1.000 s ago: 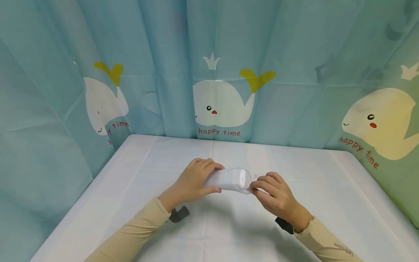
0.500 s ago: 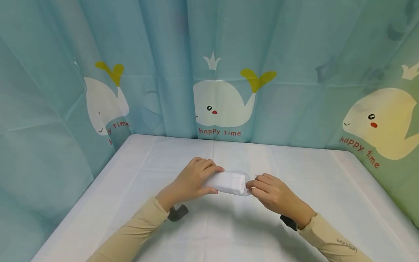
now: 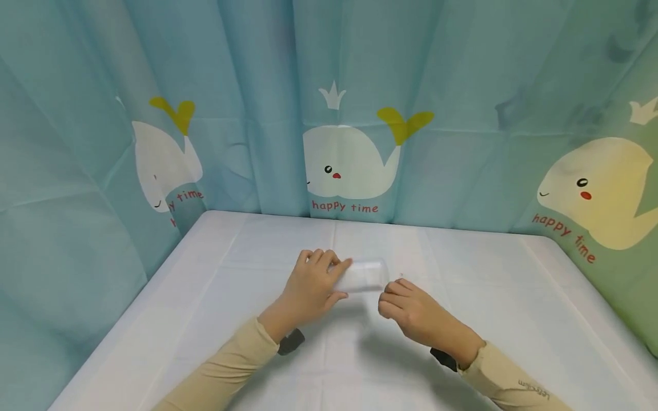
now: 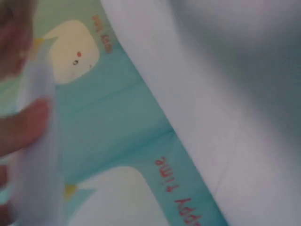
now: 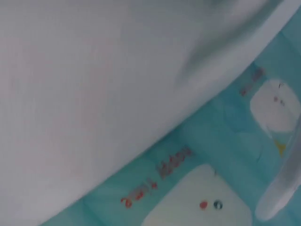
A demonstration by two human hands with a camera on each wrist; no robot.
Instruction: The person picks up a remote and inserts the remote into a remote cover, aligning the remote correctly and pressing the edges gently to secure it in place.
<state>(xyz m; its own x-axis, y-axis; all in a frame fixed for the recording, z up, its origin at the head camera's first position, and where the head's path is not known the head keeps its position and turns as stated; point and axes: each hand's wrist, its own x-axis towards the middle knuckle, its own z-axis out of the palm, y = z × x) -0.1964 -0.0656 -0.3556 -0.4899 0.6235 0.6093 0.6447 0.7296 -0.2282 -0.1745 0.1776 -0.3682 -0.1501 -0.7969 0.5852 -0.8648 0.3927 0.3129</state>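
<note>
A white, box-like object [image 3: 362, 276] hangs above the table, blurred by motion. It looks to be inside a clear plastic wrapper. My left hand [image 3: 307, 286] grips its left end, thumb on the near side and fingers over the far side. At its right end, the curled fingers of my right hand [image 3: 413, 313] pinch the wrapper's edge, and a small clear bit shows above them. In the left wrist view the white object [image 4: 36, 174] is a pale smear under my fingers. One end of the white object [image 5: 281, 190] enters the right wrist view, where no fingers show.
A white cloth covers the table [image 3: 257, 240]. Behind it and at both sides hang blue-green curtains [image 3: 267, 103] printed with whales. Dark straps [image 3: 291, 342] sit at both wrists, below beige sleeves.
The white object has tilted and its right end has risen slightly. My right hand has shifted a little left, its fingers curling further. My left hand keeps its grip and has turned slightly.
</note>
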